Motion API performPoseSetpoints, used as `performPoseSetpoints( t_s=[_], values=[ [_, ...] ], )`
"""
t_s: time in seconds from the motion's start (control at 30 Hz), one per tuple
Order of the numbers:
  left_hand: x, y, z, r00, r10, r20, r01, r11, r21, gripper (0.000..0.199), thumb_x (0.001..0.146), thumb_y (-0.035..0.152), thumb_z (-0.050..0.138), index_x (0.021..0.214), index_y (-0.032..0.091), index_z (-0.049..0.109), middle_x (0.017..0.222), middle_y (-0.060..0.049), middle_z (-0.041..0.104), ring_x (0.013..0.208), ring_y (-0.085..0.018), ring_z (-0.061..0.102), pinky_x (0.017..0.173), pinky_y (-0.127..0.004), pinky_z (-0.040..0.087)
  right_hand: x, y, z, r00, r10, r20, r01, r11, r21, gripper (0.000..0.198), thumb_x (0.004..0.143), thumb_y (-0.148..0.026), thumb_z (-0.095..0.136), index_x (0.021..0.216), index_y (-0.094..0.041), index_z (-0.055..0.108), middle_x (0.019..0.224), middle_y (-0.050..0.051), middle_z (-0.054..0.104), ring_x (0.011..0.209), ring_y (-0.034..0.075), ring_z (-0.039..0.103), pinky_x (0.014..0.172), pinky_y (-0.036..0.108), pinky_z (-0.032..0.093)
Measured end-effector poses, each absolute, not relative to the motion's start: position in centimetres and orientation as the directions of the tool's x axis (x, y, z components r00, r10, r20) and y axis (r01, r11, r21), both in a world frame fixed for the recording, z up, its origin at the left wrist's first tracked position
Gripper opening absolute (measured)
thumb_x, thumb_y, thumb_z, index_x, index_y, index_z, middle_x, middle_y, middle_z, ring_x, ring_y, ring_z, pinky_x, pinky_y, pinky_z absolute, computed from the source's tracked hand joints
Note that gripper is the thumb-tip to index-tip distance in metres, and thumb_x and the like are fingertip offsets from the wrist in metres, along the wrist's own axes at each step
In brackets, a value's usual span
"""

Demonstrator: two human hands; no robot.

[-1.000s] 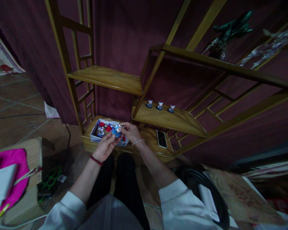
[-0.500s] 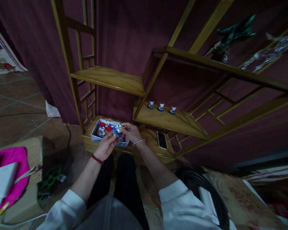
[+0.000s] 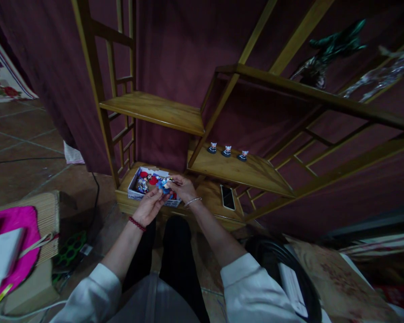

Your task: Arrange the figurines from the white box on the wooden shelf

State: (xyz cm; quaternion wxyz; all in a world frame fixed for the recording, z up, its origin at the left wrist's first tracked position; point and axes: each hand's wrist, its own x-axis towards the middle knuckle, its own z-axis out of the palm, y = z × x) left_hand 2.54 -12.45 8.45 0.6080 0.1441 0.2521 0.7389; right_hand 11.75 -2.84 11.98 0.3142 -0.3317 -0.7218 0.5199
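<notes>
Both hands are closed on a small blue figurine (image 3: pixel 163 185), which sits above the right part of an open box (image 3: pixel 134 195): the left hand (image 3: pixel 151 204) grips it from below and the right hand (image 3: pixel 184 188) pinches it from the right with the fingertips. More figurines (image 3: pixel 144 181), with red, white and blue parts, lie in the left half of the box, which rests at the left end of the low wooden base (image 3: pixel 208 193). To the right on that base lies a phone (image 3: pixel 227 197), its screen dark. Above it, three small figurines (image 3: pixel 226 151) on dark bases stand apart in a row on a wooden shelf (image 3: pixel 256 175). A higher shelf (image 3: pixel 155 111) spans the left side, above and beyond the box.
</notes>
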Motion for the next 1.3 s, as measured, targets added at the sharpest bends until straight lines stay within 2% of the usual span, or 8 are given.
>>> performPoseSetpoints(
  t_s=[0.17, 0.4, 0.67, 0.8, 0.93, 1.1, 1.3],
  values=[
    [2.4, -12.2, 7.0, -0.215, 0.961, -0.171, -0.865, -0.107, 0.489, 0.009, 0.073, 0.010, 0.059, 0.082, 0.012, 0.063, 0.084, -0.004, 0.066, 0.086, -0.014, 0.061, 0.090, -0.029, 0.042, 11.3, -3.0, 10.9, -0.548, 0.835, 0.040, 0.215, 0.187, -0.958, 0.021, 0.065, -0.021, 0.060, 0.086, -0.020, 0.062, 0.077, -0.001, 0.066, 0.074, 0.011, 0.061, 0.070, 0.025, 0.050],
    [2.1, -11.7, 4.3, -0.148, 0.969, -0.196, -0.891, -0.045, 0.453, 0.008, 0.076, 0.011, 0.056, 0.080, 0.010, 0.062, 0.087, -0.008, 0.065, 0.092, -0.017, 0.060, 0.088, -0.028, 0.044, 11.3, -2.4, 9.2, -0.556, 0.831, 0.020, 0.283, 0.211, -0.936, 0.019, 0.064, -0.020, 0.060, 0.084, -0.020, 0.063, 0.074, -0.002, 0.065, 0.071, 0.011, 0.060, 0.071, 0.025, 0.049],
    [1.7, -10.5, 3.9, -0.138, 0.966, -0.217, -0.910, -0.038, 0.412, 0.007, 0.074, 0.007, 0.055, 0.073, 0.012, 0.061, 0.084, -0.005, 0.064, 0.087, -0.014, 0.060, 0.089, -0.028, 0.043, 10.9, -1.0, 8.3, -0.590, 0.807, -0.006, 0.325, 0.231, -0.917, 0.027, 0.063, -0.024, 0.059, 0.091, -0.023, 0.061, 0.076, -0.003, 0.063, 0.060, 0.010, 0.057, 0.051, 0.020, 0.048],
    [1.7, -9.6, 4.0, -0.131, 0.971, -0.200, -0.914, -0.040, 0.405, 0.009, 0.073, 0.006, 0.056, 0.077, 0.012, 0.061, 0.087, -0.004, 0.064, 0.088, -0.013, 0.059, 0.091, -0.029, 0.041, 10.9, -0.3, 8.5, -0.567, 0.822, 0.054, 0.375, 0.315, -0.872, 0.024, 0.064, -0.023, 0.061, 0.088, -0.026, 0.062, 0.074, -0.005, 0.063, 0.063, 0.010, 0.058, 0.059, 0.021, 0.049],
    [1.7, -9.1, 3.3, -0.176, 0.956, -0.235, -0.921, -0.076, 0.382, 0.013, 0.070, 0.000, 0.056, 0.072, 0.012, 0.060, 0.082, -0.002, 0.064, 0.085, -0.011, 0.059, 0.095, -0.034, 0.038, 10.9, -0.2, 8.4, -0.585, 0.806, 0.085, 0.447, 0.408, -0.796, 0.023, 0.065, -0.023, 0.061, 0.088, -0.028, 0.063, 0.074, -0.004, 0.064, 0.066, 0.012, 0.058, 0.065, 0.024, 0.048],
    [1.7, -8.6, 2.5, -0.204, 0.941, -0.270, -0.921, -0.092, 0.378, 0.016, 0.067, -0.005, 0.056, 0.067, 0.011, 0.057, 0.073, 0.000, 0.062, 0.078, -0.010, 0.059, 0.097, -0.039, 0.036, 10.9, -0.2, 7.9, -0.592, 0.799, 0.104, 0.528, 0.482, -0.699, 0.024, 0.066, -0.024, 0.061, 0.090, -0.028, 0.063, 0.074, -0.003, 0.063, 0.066, 0.013, 0.057, 0.067, 0.026, 0.046],
    [1.4, -8.5, 1.9, -0.171, 0.953, -0.250, -0.910, -0.055, 0.411, 0.019, 0.066, -0.006, 0.054, 0.067, 0.013, 0.058, 0.065, 0.000, 0.061, 0.073, -0.011, 0.060, 0.095, -0.041, 0.037, 10.7, -0.3, 7.6, -0.623, 0.776, 0.099, 0.546, 0.522, -0.655, 0.024, 0.068, -0.022, 0.058, 0.091, -0.028, 0.062, 0.075, -0.003, 0.063, 0.065, 0.013, 0.056, 0.066, 0.025, 0.044]
  ],
)
